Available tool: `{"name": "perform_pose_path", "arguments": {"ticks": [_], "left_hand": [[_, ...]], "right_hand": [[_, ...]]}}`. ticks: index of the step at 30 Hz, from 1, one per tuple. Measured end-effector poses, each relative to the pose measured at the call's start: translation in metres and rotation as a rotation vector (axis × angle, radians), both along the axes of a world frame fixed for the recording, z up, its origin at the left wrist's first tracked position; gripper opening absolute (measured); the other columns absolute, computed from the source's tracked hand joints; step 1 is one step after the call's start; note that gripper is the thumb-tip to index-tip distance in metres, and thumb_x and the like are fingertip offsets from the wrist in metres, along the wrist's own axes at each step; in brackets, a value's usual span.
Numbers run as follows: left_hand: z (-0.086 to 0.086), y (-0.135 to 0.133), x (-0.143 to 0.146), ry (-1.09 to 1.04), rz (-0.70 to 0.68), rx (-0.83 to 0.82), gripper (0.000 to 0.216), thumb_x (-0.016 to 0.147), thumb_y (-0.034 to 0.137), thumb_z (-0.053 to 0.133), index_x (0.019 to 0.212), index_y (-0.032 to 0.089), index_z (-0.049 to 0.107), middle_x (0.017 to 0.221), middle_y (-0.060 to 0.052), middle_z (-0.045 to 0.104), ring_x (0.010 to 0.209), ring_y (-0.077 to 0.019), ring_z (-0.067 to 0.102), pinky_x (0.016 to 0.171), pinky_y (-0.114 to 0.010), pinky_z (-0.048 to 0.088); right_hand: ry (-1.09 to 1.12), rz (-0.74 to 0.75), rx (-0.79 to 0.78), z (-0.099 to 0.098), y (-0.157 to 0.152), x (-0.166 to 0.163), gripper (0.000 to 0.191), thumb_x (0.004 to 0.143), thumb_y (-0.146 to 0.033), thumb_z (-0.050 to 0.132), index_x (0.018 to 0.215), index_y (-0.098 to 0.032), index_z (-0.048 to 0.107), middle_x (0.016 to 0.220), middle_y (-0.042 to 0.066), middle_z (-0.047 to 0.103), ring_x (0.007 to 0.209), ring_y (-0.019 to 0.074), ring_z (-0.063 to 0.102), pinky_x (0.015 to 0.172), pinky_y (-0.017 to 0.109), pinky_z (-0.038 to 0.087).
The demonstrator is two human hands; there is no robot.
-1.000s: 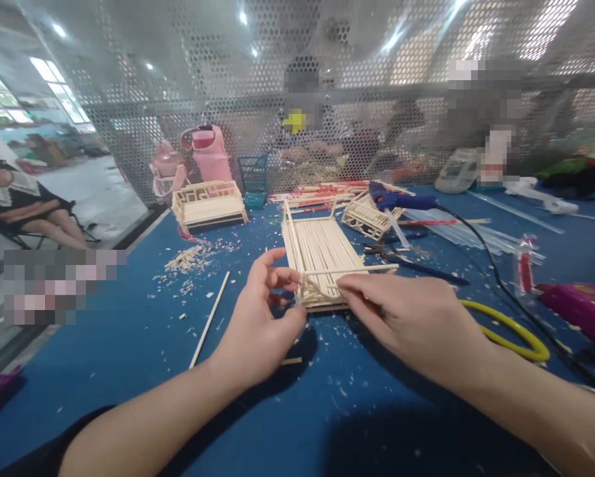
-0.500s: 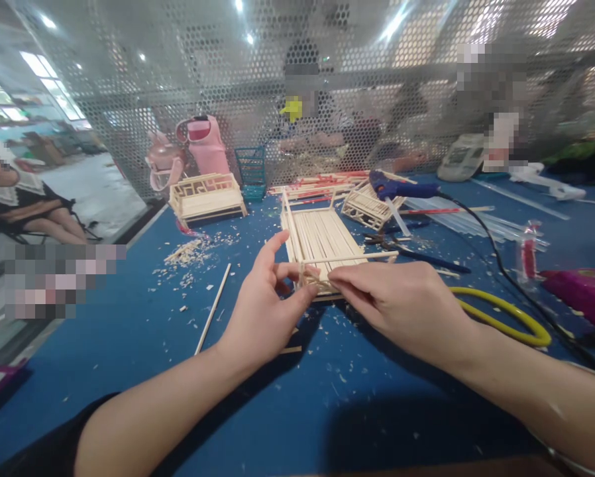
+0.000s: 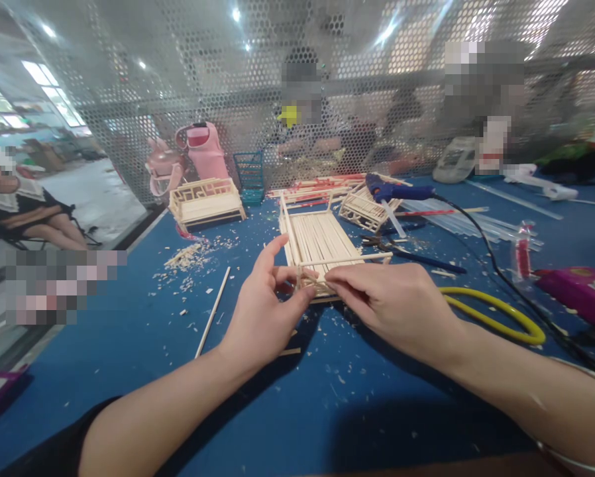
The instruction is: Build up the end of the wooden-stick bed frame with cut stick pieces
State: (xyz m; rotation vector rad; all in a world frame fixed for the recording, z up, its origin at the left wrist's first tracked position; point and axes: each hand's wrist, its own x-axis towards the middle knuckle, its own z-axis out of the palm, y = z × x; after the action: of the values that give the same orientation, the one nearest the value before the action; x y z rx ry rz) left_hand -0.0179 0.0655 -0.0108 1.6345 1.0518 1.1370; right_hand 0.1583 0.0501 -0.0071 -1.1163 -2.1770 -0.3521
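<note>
A miniature bed-like frame point(image 3: 327, 238) of pale wooden sticks stands on the blue table, with a slatted base, corner posts and rails. My left hand point(image 3: 272, 301) is at its near left corner, thumb and index finger closed on a small wooden stick point(image 3: 309, 281) by the post. Its other fingers are raised along the left side. My right hand point(image 3: 391, 298) pinches at the near end of the frame, just under the front rail point(image 3: 362, 258). What lies between its fingertips is hidden. The two sets of fingertips are close together.
Behind are a blue glue gun point(image 3: 401, 191), a small stick bench point(image 3: 205, 202), another stick model point(image 3: 367, 207) and red-tipped sticks point(image 3: 322, 182). Pliers point(image 3: 411, 253) and a yellow ring point(image 3: 496, 317) lie right. A loose stick point(image 3: 213, 313) and shavings point(image 3: 185, 255) lie left. A perforated screen point(image 3: 218, 73) stands behind.
Both hands keep the same grip at the near end of the frame. The whole view has shifted slightly; little else differs.
</note>
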Motion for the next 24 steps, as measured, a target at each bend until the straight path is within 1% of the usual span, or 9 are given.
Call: {"name": "perform_pose_path", "arguments": {"ticks": [5,11,17,20,24], "left_hand": [[-0.0002,-0.0009,0.0005,0.031,0.017,0.024,0.074,0.072,0.015,0.063,0.137,0.020,0.028,0.090,-0.003,0.069,0.069,-0.0118,0.056,0.064,-0.026,0.046],[0.0018,-0.0009,0.0006,0.036,-0.002,0.025,0.072,0.074,0.016,0.062,0.137,0.018,0.027,0.087,-0.003,0.069,0.069,-0.0117,0.055,0.066,-0.027,0.045],[0.0058,-0.0009,0.0063,0.048,0.046,0.008,0.073,0.073,0.021,0.063,0.136,0.016,0.028,0.086,-0.004,0.069,0.071,-0.0141,0.059,0.069,-0.030,0.046],[0.0075,0.0001,0.0092,0.050,0.062,0.003,0.070,0.074,0.022,0.062,0.135,0.016,0.030,0.082,-0.002,0.068,0.069,-0.0144,0.060,0.068,-0.030,0.045],[0.0079,0.0004,0.0092,0.066,0.085,-0.008,0.067,0.074,0.024,0.063,0.134,0.017,0.032,0.078,-0.001,0.068,0.064,-0.0130,0.058,0.064,-0.028,0.044]], "right_hand": [[0.002,0.018,0.001,0.0013,0.0006,-0.0008,0.021,0.088,-0.020,0.049,0.081,-0.019,0.069,0.074,0.000,0.074,0.060,0.0145,0.067,0.052,0.025,0.038],[-0.006,0.020,0.029,0.0012,0.0007,-0.0005,0.022,0.089,-0.021,0.049,0.083,-0.019,0.070,0.074,0.001,0.074,0.059,0.0146,0.066,0.052,0.025,0.037],[0.021,0.026,0.020,-0.0011,0.0022,-0.0011,0.023,0.089,-0.022,0.048,0.085,-0.019,0.070,0.077,0.001,0.075,0.062,0.0150,0.067,0.052,0.024,0.037],[0.037,0.038,-0.021,0.0016,0.0014,-0.0012,0.022,0.089,-0.022,0.048,0.086,-0.019,0.070,0.079,0.002,0.074,0.063,0.0149,0.066,0.053,0.024,0.038],[0.071,0.027,-0.158,0.0074,-0.0010,0.0001,0.020,0.084,-0.018,0.050,0.091,-0.019,0.069,0.080,0.002,0.073,0.061,0.0131,0.063,0.055,0.023,0.039]]}}
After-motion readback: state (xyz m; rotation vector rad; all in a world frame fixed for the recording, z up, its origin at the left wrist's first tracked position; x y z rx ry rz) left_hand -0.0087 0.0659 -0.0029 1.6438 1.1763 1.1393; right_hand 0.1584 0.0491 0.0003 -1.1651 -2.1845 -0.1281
